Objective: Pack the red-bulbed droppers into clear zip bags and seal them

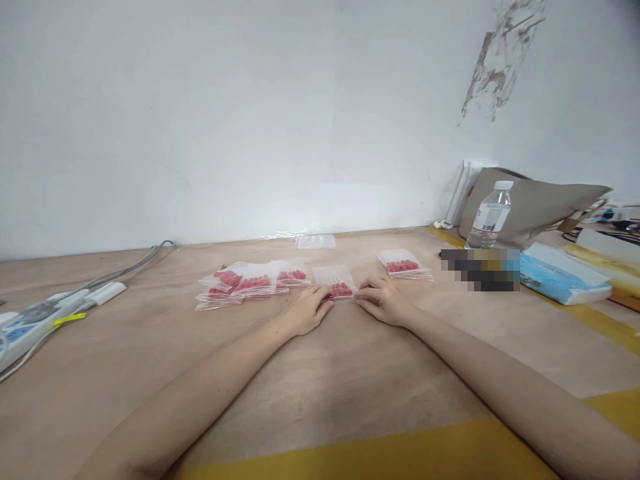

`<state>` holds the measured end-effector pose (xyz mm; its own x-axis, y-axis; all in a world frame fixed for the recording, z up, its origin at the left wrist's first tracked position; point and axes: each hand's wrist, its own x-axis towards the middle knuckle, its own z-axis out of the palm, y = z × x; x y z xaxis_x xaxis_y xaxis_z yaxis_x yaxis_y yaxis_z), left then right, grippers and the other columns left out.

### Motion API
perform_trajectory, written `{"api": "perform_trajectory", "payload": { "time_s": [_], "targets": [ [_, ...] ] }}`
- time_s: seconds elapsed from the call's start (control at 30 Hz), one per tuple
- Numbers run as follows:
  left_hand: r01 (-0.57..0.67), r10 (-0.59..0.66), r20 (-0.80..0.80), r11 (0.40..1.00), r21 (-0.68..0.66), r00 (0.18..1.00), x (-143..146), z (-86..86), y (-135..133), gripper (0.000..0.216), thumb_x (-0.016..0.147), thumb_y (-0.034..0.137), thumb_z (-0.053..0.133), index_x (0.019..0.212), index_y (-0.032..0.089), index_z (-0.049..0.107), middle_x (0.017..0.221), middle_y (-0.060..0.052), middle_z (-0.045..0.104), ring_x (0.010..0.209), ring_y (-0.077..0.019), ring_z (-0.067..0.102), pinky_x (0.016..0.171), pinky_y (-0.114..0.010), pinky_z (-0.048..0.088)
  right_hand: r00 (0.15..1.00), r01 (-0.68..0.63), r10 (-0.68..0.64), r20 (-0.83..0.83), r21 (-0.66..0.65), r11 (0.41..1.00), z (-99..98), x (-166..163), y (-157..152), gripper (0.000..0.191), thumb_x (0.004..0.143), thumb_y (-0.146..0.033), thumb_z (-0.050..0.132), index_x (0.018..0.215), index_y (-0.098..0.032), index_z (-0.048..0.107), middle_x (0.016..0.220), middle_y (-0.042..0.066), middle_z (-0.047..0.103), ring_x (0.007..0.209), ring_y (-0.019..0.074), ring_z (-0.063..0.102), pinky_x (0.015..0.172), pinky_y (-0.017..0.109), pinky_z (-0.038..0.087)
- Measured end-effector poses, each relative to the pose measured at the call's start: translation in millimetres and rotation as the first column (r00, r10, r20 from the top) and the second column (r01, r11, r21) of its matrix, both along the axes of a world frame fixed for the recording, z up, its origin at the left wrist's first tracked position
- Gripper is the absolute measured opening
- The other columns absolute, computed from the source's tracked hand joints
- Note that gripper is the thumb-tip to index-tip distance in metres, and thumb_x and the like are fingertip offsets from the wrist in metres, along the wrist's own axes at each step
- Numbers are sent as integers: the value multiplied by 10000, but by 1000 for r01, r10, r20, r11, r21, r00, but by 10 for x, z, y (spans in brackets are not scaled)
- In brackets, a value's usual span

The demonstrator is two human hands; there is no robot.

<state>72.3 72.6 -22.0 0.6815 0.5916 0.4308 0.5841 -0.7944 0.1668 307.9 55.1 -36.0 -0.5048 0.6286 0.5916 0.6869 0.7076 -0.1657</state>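
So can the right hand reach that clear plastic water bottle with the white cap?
Probably yes. The right hand rests at a clear bag of red pieces; the clear plastic water bottle stands farther back to its right, with only a low blurred item in front.

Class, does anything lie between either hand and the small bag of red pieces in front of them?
Nothing visible does. The left hand and the right hand both touch the bag at its near edge; the pile of bags lies to its left.

Matt, unvarnished wood tabletop [320, 373]; glossy clear plastic bags [336, 279] of red pieces; clear plastic water bottle [491, 217] at right
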Motion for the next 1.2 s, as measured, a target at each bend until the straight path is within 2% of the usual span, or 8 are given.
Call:
{"api": "perform_trajectory", "payload": {
  "time_s": [0.1, 0.23, 0.37, 0.57, 0.73, 0.93, 1.07, 1.2],
  "targets": [
    [56, -56, 18, 998, -1, 998, 16, 5, 26, 167, 900, 262, 403, 1003, 195, 516, 937, -43, 584, 833, -177, 559, 743, -303, 445, 997, -34, 36, -72, 32, 999, -62, -8, 71, 217, 864, -221, 418, 867, -196, 634, 879, 71, 603, 809, 163, 568, 728, 316, 447],
    [56, -57, 8, 998, 12, 998, 10, 24, 54, 247, 826, 370, 536, 1000, 194, 527, 898, -38, 587, 764, -179, 560, 680, -295, 454, 987, -27, 25, -159, -10, 1000, -68, -29, 87, 188, 865, -207, 415, 881, -190, 601, 854, 67, 620, 796, 163, 587, 714, 304, 479],
    [41, -42, 29, 998, 42, 999, 0, 12, 78, 163, 845, 287, 513, 976, 195, 537, 921, -33, 590, 780, -167, 560, 704, -286, 453, 982, -45, 42, -184, -16, 999, -103, -45, 116, 143, 816, -213, 497, 908, -195, 606, 891, 62, 629, 816, 162, 599, 731, 299, 490],
    [6, -6, 8, 999, 50, 1000, 8, 34, 61, 191, 834, 295, 518, 993, 191, 529, 888, -38, 590, 770, -177, 562, 687, -294, 458, 996, 28, -18, -82, 122, 992, -144, -67, 219, 178, 826, -158, 470, 849, -198, 642, 852, 53, 646, 777, 153, 594, 713, 295, 462],
    [10, -6, -22, 984, 178, 1000, 93, 40, 111, 256, 807, 325, 552, 1018, 181, 535, 985, -69, 587, 906, -217, 552, 771, -328, 450, 993, 108, -116, 23, 239, 965, -96, -78, 185, 144, 827, -190, 503, 825, -200, 647, 785, 50, 654, 761, 170, 565, 714, 322, 385],
    [81, -57, -95, 956, 282, 994, 135, -26, 185, 169, 877, 231, 429, 912, 187, 588, 856, -53, 621, 774, -179, 590, 684, -290, 455, 988, 130, -148, 43, 289, 948, -80, -54, 178, 156, 845, -227, 491, 785, -193, 631, 731, 37, 651, 728, 161, 541, 706, 311, 342],
    [94, -71, -82, 938, 333, 994, 181, -45, 192, 164, 872, 229, 436, 900, 180, 590, 871, -64, 621, 820, -189, 590, 713, -301, 462, 980, 140, -176, 93, 306, 942, -34, -62, 143, 164, 848, -206, 476, 775, -193, 622, 743, 44, 645, 748, 167, 534, 717, 318, 319],
    [121, -69, -136, 899, 422, 988, 324, -64, 196, 169, 883, 209, 418, 903, 164, 580, 872, -71, 623, 806, -189, 599, 678, -297, 475, 979, 125, -170, 112, 328, 936, -4, -76, 122, 169, 853, -199, 464, 770, -185, 611, 727, 38, 645, 730, 161, 533, 725, 319, 308]
  ]
}}
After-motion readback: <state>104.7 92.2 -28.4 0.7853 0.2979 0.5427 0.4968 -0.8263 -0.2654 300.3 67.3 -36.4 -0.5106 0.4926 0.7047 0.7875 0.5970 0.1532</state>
